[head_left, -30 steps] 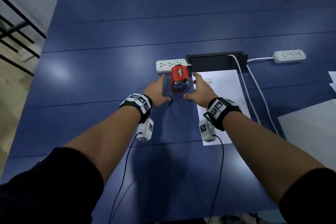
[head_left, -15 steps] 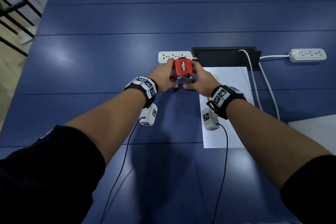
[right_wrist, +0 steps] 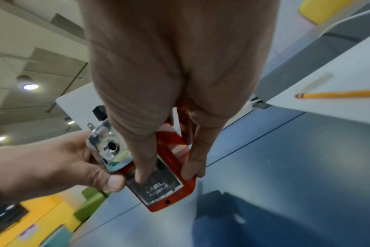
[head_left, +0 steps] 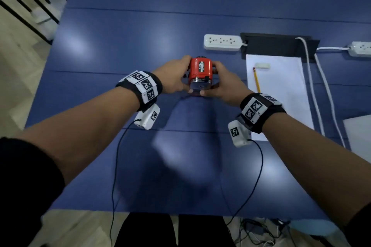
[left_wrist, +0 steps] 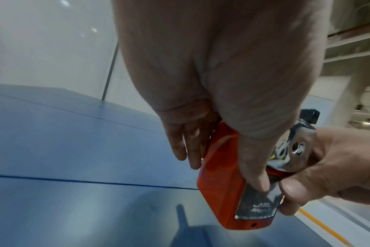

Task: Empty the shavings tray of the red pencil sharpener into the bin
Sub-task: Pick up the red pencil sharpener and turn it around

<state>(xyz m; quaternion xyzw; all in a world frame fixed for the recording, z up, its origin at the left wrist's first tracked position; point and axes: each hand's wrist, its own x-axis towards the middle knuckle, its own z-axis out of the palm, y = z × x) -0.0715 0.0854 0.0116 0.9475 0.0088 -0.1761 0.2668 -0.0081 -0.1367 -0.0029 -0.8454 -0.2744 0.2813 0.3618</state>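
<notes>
The red pencil sharpener [head_left: 200, 73] with its chrome front is held between both hands above the blue table [head_left: 140, 36]. My left hand [head_left: 176, 78] grips its left side and my right hand [head_left: 220, 84] grips its right side. In the left wrist view the left thumb [left_wrist: 254, 172] presses on the labelled tray front [left_wrist: 256, 207] of the sharpener [left_wrist: 220, 192]. In the right wrist view the right thumb [right_wrist: 142, 160] lies on that same tray front [right_wrist: 158, 188], with fingers along the red side. The tray sits closed in the body. No bin is in view.
A white power strip [head_left: 222, 41] and a black cable hatch [head_left: 279, 45] lie behind the sharpener. To the right are a white sheet [head_left: 281, 102] with a yellow pencil [head_left: 256, 79] and an eraser [head_left: 262, 66], white cables [head_left: 313, 86] and a second strip [head_left: 360, 48]. Floor lies left of the table.
The hands went from open beside the sharpener to gripping it. They have brought it nearer to me and away from the power strip.
</notes>
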